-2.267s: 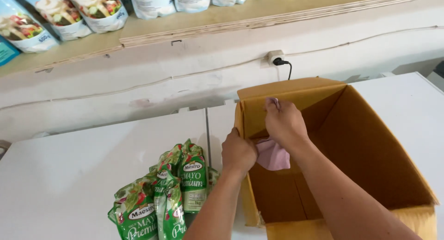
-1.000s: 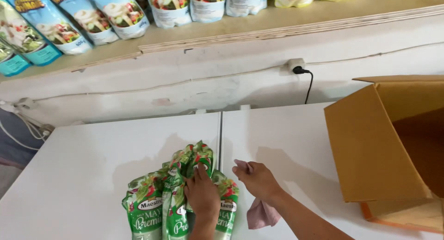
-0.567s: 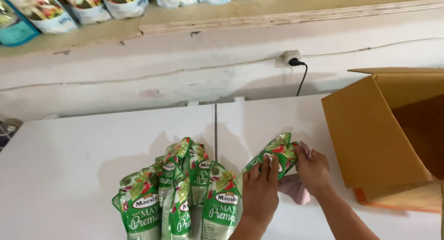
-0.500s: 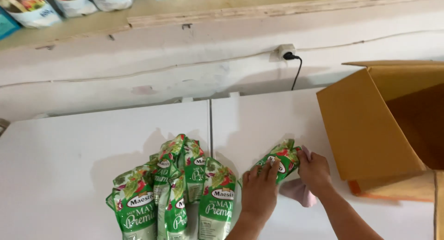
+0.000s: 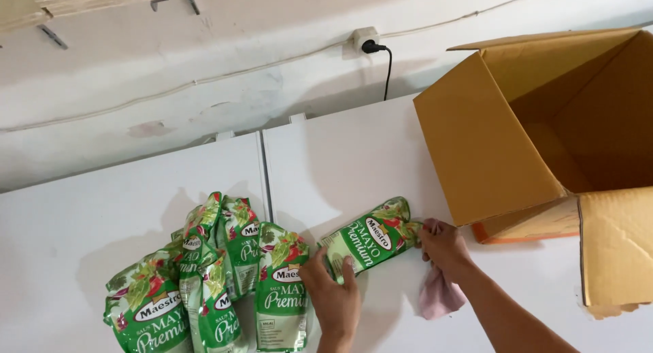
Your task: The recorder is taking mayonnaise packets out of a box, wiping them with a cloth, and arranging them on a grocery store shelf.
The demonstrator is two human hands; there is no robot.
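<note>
Now one green pouch (image 5: 371, 241) lies apart from the pile of green pouches (image 5: 218, 278), drawn off to the right across the white table (image 5: 88, 217); half a second ago it sat closer to the pile and more tucked under the hands, and a second ago both hands were still on the heap itself. It is now stretched out on a slant, its far end pointing toward the open cardboard box (image 5: 490, 149), so one pouch has been singled out and sits between the pile and the box, which stands near but not touching it. The left hand (image 5: 333, 295) lies flat on the pouch's near end, fingers (image 5: 320, 258) spread and relaxed, pressing rather than gripping, with the thumb up along its edge. The right hand (image 5: 445, 247) pinches the pouch's far end between closed fingertips, and a pink cloth (image 5: 439, 295) hangs bunched from under its palm (whether clamped by the lower fingers or merely trapped beneath the hand I cannot tell). The box looks empty in the part that shows.
</note>
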